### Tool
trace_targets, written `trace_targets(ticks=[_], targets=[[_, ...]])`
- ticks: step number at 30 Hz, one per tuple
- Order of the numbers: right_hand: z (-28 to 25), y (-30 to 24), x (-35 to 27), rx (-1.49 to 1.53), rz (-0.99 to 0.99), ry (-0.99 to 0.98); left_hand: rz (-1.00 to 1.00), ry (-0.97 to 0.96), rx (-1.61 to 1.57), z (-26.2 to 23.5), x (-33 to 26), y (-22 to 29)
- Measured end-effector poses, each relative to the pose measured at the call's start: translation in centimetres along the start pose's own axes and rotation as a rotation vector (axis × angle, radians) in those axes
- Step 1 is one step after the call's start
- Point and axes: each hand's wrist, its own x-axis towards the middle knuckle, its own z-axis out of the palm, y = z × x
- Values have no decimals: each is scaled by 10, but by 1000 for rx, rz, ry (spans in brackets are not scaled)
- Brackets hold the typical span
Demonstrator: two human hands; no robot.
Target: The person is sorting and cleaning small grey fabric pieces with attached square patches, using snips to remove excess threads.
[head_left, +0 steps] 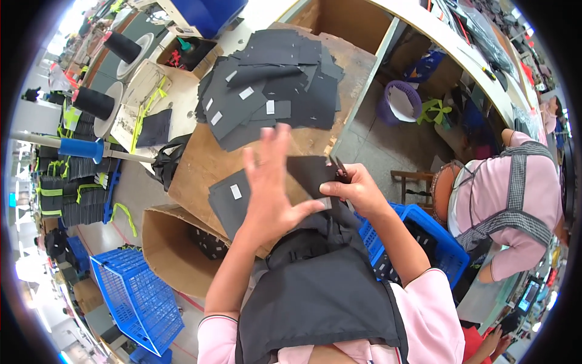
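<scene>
Head view shows me both hands over a wooden counter (pixel 200 167) strewn with black fabric pieces. My left hand (pixel 271 188) hovers flat above the nearest fabric piece (pixel 233 203), its grip spread wide with fingers fanned and the thumb reaching toward the right hand. My right hand (pixel 357 189) has its grip pressed together, pinching a small grey tag (pixel 325 203) at the edge of that fabric piece between thumb and forefinger; something dark and thin juts up from the fist, but I cannot tell what it is. That fabric piece lies at the near edge of the counter, just in front of my black apron (pixel 321 291), and carries a small white label. Farther back, a loose pile of black pieces (pixel 273 85) covers the counter's far half. An open cardboard box (pixel 170 242) and a blue basket (pixel 136 297) stand at lower left, another blue basket (pixel 436 236) at my right. A person in pink (pixel 515 200) bends nearby.
</scene>
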Motion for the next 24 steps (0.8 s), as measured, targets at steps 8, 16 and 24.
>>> trace_targets(ticks=[8, 16, 24], targets=[[2, 2, 2, -839, -477, 204, -765, -314, -1207, 37, -26, -14], [14, 28, -49, -971, -547, 290, -858, 12, -1364, 41, -33, -5], [13, 34, -38, -1021, -668, 331, -849, 48, -1345, 39, -36, 7]])
